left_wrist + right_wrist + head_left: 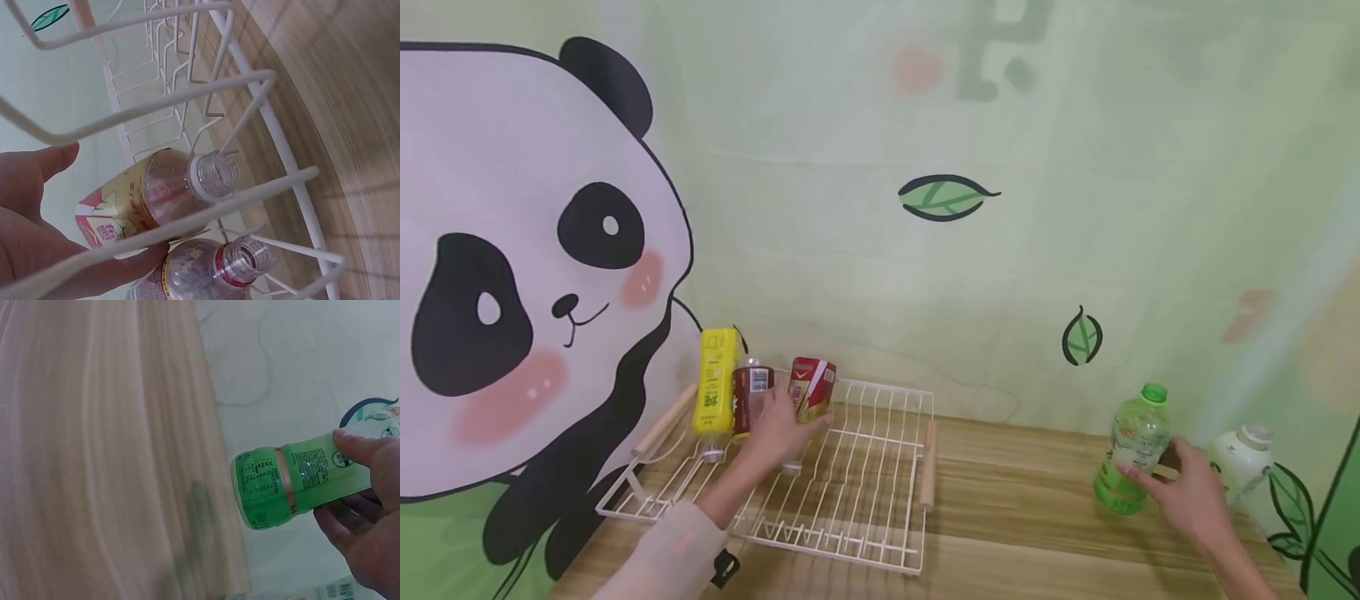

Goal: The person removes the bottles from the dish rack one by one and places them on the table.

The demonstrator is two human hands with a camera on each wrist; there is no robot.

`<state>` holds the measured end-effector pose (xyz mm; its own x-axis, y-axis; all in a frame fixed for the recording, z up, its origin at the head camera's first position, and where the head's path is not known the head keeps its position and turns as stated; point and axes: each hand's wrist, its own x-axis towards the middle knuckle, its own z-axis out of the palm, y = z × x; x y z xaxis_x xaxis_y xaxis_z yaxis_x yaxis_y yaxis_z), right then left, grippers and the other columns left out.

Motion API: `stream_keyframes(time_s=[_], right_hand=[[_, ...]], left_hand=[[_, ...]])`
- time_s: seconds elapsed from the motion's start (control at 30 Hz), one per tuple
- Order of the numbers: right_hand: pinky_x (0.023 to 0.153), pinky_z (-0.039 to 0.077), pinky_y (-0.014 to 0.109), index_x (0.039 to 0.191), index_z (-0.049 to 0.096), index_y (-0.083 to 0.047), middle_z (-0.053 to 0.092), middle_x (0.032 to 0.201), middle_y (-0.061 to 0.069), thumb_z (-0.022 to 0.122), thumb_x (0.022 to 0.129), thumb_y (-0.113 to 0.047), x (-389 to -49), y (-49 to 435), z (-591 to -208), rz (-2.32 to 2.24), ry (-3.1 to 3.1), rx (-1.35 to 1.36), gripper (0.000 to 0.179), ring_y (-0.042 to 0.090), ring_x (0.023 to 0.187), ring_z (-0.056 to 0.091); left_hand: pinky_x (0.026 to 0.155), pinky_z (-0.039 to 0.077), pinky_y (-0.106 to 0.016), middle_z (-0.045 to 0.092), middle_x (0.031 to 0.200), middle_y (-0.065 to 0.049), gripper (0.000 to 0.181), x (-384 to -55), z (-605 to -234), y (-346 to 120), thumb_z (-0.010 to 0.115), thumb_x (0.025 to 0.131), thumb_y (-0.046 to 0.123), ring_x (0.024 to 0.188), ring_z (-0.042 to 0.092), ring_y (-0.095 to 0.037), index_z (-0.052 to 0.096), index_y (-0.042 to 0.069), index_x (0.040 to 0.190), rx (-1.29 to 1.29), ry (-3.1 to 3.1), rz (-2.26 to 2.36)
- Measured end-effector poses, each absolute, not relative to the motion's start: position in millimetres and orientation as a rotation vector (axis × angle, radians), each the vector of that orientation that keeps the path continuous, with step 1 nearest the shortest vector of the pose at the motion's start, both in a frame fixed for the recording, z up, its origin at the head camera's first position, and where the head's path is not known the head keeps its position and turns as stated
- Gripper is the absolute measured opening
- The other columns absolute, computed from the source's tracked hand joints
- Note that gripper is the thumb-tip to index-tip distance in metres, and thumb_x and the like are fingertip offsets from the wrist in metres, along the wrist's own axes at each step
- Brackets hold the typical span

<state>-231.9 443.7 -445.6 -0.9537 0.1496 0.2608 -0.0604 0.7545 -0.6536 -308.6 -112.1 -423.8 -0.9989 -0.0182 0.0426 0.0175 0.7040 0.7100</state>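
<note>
A white wire drying rack with wooden handles holds several bottles neck-down. My left hand is at the red and yellow bottle. In the left wrist view its thumb stands apart from that bottle, and a finger lies between it and the maroon-labelled bottle. A yellow bottle leans at the rack's left. At the right, my right hand grips a green plastic bottle, thumb on one side and fingers on the other. The green bottle is upright, its base just above or on the table; I cannot tell which.
A white bottle stands at the right, behind my right hand. The wood-grain table extends between the rack and the green bottle. Behind it hangs a pale green backdrop printed with a panda and leaves.
</note>
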Motion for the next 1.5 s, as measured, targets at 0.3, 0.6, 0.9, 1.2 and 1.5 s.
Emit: stream_keyframes(time_s=[0.3, 0.6, 0.9, 1.2, 1.5], right_hand=[[0.097, 0.053, 0.067, 0.147, 0.042, 0.01, 0.056, 0.136, 0.042, 0.079, 0.096, -0.044, -231, 451, -464, 0.952, -2.671, -0.098, 0.083, 0.058, 0.122, 0.057], [0.101, 0.046, 0.073, 0.152, 0.034, 0.015, 0.048, 0.143, 0.045, 0.074, 0.098, -0.049, -234, 456, -469, 0.98, -2.729, -0.099, 0.093, 0.063, 0.127, 0.051], [0.103, 0.045, 0.073, 0.151, 0.034, 0.016, 0.047, 0.143, 0.046, 0.074, 0.1, -0.045, -236, 461, -472, 1.04, -2.718, -0.108, 0.089, 0.063, 0.129, 0.049], [0.1, 0.045, 0.074, 0.148, 0.039, 0.015, 0.05, 0.141, 0.046, 0.073, 0.101, -0.043, -236, 473, -474, 0.996, -2.695, -0.114, 0.083, 0.063, 0.127, 0.051], [0.099, 0.044, 0.074, 0.144, 0.046, 0.015, 0.053, 0.138, 0.044, 0.069, 0.102, -0.049, -238, 480, -478, 0.912, -2.742, -0.137, 0.08, 0.063, 0.125, 0.052]], left_hand=[[0.118, 0.031, -0.068, 0.016, 0.163, -0.043, 0.114, -308, -425, -110, 0.079, 0.096, 0.037, 0.148, 0.027, -0.06, 0.002, -0.013, 0.163, 0.017, -2.913, -1.025], [0.112, 0.044, -0.066, 0.04, 0.152, -0.036, 0.096, -309, -428, -111, 0.084, 0.093, 0.029, 0.138, 0.047, -0.054, 0.026, -0.013, 0.157, 0.039, -2.916, -0.967], [0.101, 0.054, -0.06, 0.057, 0.133, -0.029, 0.079, -313, -432, -110, 0.085, 0.092, 0.029, 0.124, 0.059, -0.046, 0.042, -0.012, 0.145, 0.065, -2.968, -0.982], [0.107, 0.05, -0.062, 0.049, 0.143, -0.034, 0.086, -319, -431, -103, 0.083, 0.092, 0.031, 0.13, 0.054, -0.051, 0.037, -0.014, 0.149, 0.016, -2.964, -0.967], [0.107, 0.05, -0.062, 0.051, 0.142, -0.036, 0.089, -319, -432, -101, 0.084, 0.091, 0.03, 0.13, 0.055, -0.052, 0.035, -0.016, 0.15, -0.005, -2.974, -0.979]])
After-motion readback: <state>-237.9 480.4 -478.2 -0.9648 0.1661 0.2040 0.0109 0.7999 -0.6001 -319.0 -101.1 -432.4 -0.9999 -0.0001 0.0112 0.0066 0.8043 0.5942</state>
